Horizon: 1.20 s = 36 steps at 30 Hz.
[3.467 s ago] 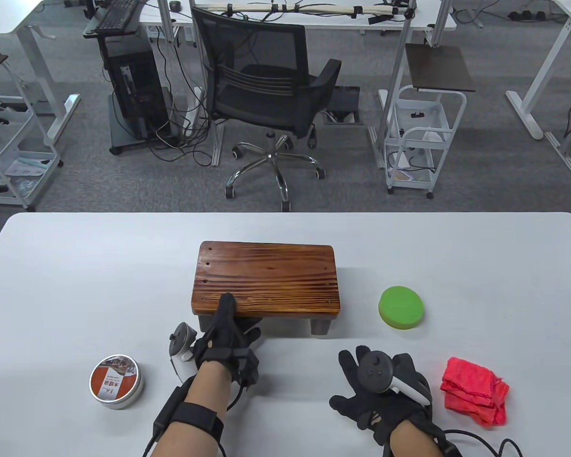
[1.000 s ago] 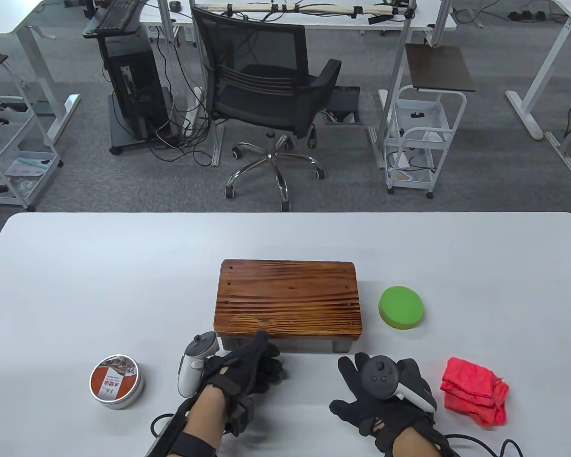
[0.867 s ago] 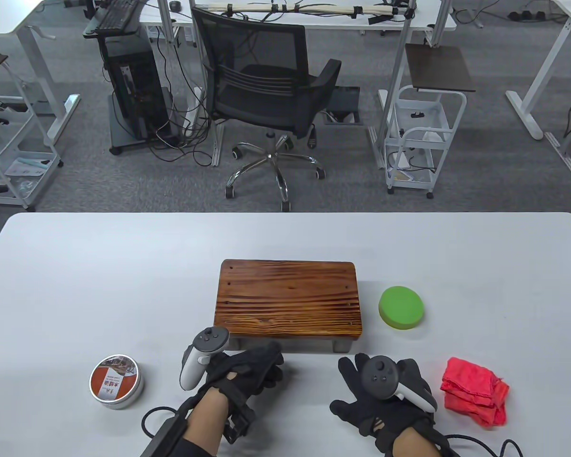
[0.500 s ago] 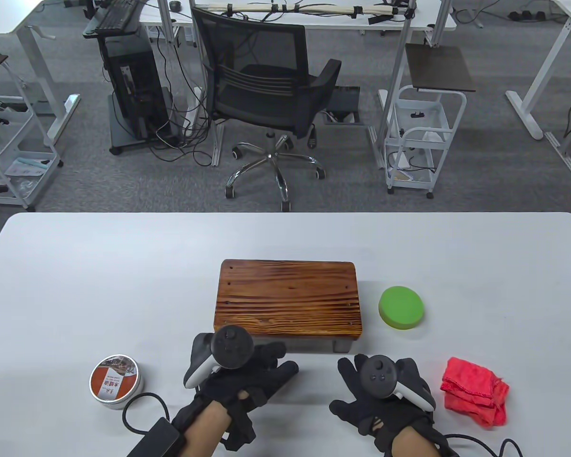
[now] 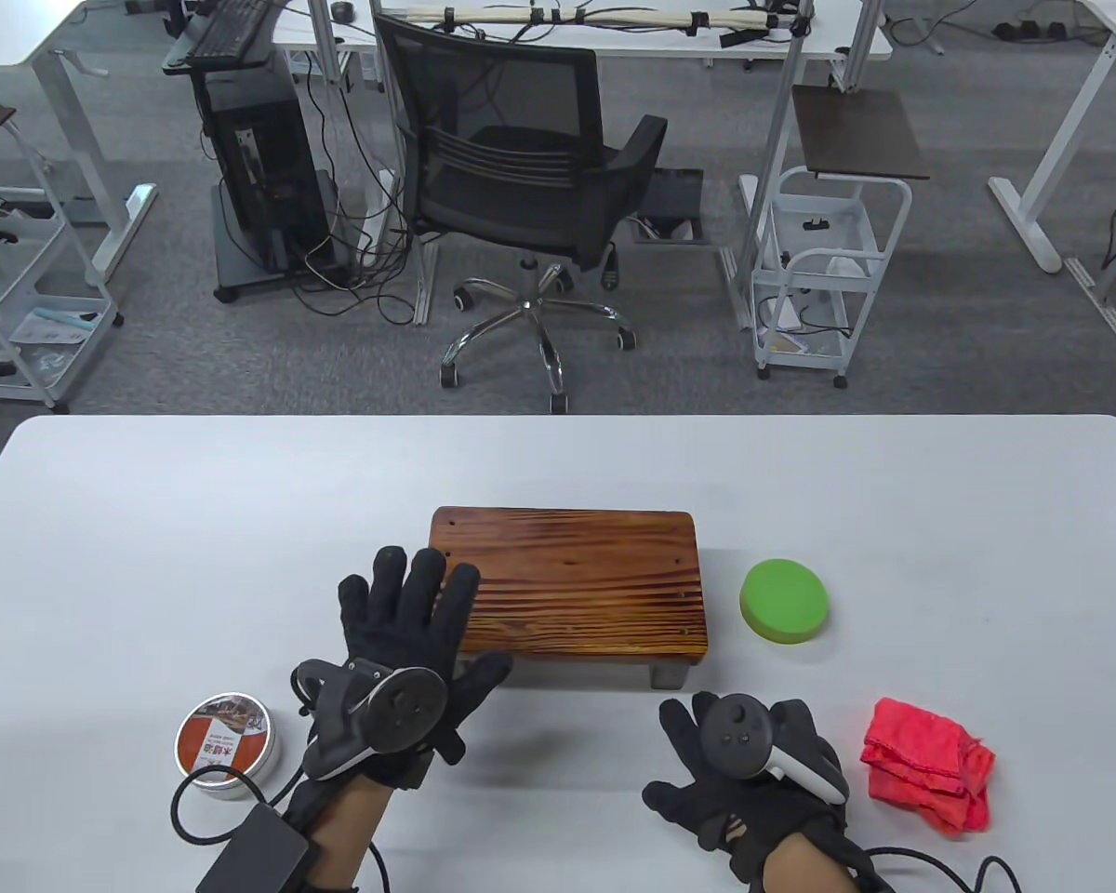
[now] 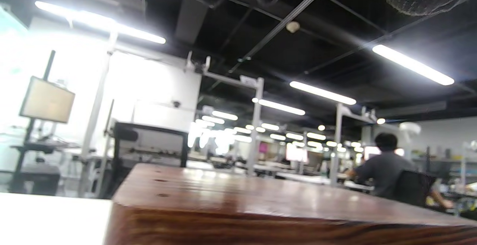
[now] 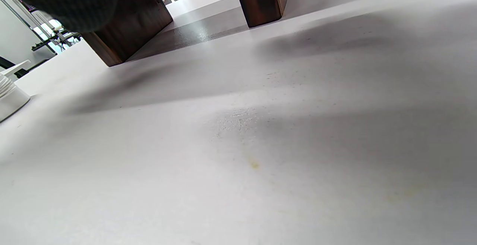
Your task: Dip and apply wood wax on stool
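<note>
White table [image 5: 149,521] carries the wooden stool [image 5: 577,586] centrally, steadied by the flat, open left hand [image 5: 409,633]; wax tin [image 5: 228,732] unopened; right hand [image 5: 744,772] rests splayed, empty.

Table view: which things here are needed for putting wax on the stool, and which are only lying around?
Needed for the job:
wooden stool
wax tin, lid on
green sponge pad, probably the applicator
red cloth, possibly for wiping

Only lying around:
office chair
white cart
computer tower
</note>
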Each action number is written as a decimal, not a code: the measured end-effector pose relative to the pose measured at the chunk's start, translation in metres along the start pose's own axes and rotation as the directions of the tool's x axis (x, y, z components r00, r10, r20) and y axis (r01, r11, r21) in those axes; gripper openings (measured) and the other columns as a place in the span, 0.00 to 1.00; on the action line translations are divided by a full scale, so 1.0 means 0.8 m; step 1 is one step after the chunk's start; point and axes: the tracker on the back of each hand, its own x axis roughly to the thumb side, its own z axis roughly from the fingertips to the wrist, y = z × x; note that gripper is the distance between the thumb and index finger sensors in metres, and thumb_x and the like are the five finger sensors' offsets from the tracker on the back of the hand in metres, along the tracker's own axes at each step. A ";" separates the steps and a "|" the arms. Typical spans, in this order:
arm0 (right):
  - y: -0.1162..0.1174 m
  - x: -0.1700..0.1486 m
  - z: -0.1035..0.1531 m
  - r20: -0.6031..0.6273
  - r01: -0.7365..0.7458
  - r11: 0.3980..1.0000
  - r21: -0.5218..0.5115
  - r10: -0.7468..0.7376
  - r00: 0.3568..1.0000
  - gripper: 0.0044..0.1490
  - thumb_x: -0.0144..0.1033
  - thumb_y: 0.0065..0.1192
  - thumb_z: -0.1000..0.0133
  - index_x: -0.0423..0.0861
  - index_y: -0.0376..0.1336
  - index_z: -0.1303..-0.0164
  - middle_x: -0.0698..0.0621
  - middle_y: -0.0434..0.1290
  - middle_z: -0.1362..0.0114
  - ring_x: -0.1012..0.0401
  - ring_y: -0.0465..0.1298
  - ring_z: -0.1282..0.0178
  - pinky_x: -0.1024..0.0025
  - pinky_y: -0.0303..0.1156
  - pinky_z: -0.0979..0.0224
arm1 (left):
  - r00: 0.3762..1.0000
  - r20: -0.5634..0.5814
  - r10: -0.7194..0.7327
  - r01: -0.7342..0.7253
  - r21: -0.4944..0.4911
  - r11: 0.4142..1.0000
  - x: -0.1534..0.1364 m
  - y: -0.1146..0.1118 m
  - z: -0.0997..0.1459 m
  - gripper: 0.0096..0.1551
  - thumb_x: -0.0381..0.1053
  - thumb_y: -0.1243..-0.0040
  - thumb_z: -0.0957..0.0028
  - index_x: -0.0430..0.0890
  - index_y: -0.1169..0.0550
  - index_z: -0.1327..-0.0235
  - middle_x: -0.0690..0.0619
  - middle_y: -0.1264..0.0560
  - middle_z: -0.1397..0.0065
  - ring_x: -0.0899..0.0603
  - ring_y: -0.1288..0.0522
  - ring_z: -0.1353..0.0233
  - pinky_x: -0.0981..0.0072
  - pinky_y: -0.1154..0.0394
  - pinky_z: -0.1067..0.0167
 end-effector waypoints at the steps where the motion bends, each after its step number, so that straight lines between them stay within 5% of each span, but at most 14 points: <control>1: 0.000 0.000 0.000 -0.002 0.000 1.000 0.000 0.000 1.000 0.64 0.77 0.59 0.51 0.54 0.41 0.13 0.38 0.41 0.10 0.33 0.48 0.15 0.20 0.36 0.29 | 1.000 -0.013 -0.015 0.015 -0.010 1.000 -0.002 -0.005 0.001 0.61 0.83 0.45 0.52 0.56 0.50 0.12 0.39 0.57 0.08 0.25 0.64 0.15 0.15 0.60 0.31; 6: -0.001 0.000 0.001 -0.004 0.000 1.000 -0.005 0.000 1.000 0.64 0.77 0.59 0.51 0.54 0.41 0.13 0.38 0.42 0.10 0.33 0.48 0.15 0.20 0.36 0.29 | 0.993 -0.069 -0.094 0.088 -0.083 0.993 -0.015 -0.026 0.003 0.65 0.84 0.46 0.52 0.59 0.60 0.13 0.39 0.70 0.10 0.26 0.74 0.18 0.15 0.66 0.34; 14: -0.012 0.001 0.009 0.009 -0.024 0.999 -0.048 0.025 1.000 0.64 0.77 0.60 0.51 0.54 0.41 0.14 0.38 0.42 0.10 0.33 0.48 0.15 0.21 0.37 0.28 | 0.987 -0.158 -0.032 0.010 -0.135 0.991 -0.035 -0.040 0.012 0.65 0.85 0.48 0.53 0.60 0.62 0.14 0.39 0.72 0.11 0.26 0.75 0.19 0.14 0.66 0.35; 21: -0.063 -0.027 0.040 -0.015 0.027 0.972 -0.234 -0.031 0.999 0.60 0.75 0.61 0.50 0.52 0.49 0.14 0.39 0.53 0.10 0.35 0.57 0.15 0.22 0.46 0.24 | 0.985 -0.172 -0.006 -0.022 -0.157 0.987 -0.037 -0.042 0.013 0.64 0.84 0.48 0.53 0.60 0.61 0.14 0.39 0.70 0.10 0.25 0.73 0.18 0.14 0.65 0.35; 25: -0.098 -0.082 0.053 -0.203 -0.012 0.940 -0.342 -0.061 0.977 0.60 0.74 0.61 0.49 0.51 0.49 0.13 0.38 0.51 0.10 0.34 0.52 0.14 0.22 0.44 0.24 | 0.980 -0.199 0.012 -0.049 -0.185 0.982 -0.042 -0.045 0.014 0.64 0.84 0.48 0.52 0.60 0.61 0.14 0.39 0.70 0.10 0.25 0.73 0.18 0.15 0.65 0.35; 29: -0.105 -0.141 0.061 -0.409 -0.079 0.964 -0.254 -0.033 0.912 0.61 0.74 0.60 0.48 0.50 0.47 0.13 0.37 0.46 0.10 0.33 0.45 0.13 0.23 0.41 0.24 | 0.977 -0.214 0.025 -0.067 -0.192 0.979 -0.045 -0.044 0.014 0.63 0.84 0.49 0.52 0.60 0.61 0.14 0.38 0.70 0.10 0.25 0.73 0.18 0.15 0.65 0.35; 36: -0.074 -0.205 0.064 -0.531 -0.055 0.998 -0.023 0.035 0.846 0.65 0.75 0.62 0.51 0.49 0.44 0.13 0.38 0.42 0.09 0.35 0.42 0.13 0.23 0.40 0.24 | 0.976 -0.216 0.032 -0.078 -0.210 0.975 -0.045 -0.046 0.013 0.63 0.84 0.49 0.51 0.60 0.61 0.13 0.38 0.69 0.10 0.25 0.72 0.18 0.15 0.65 0.34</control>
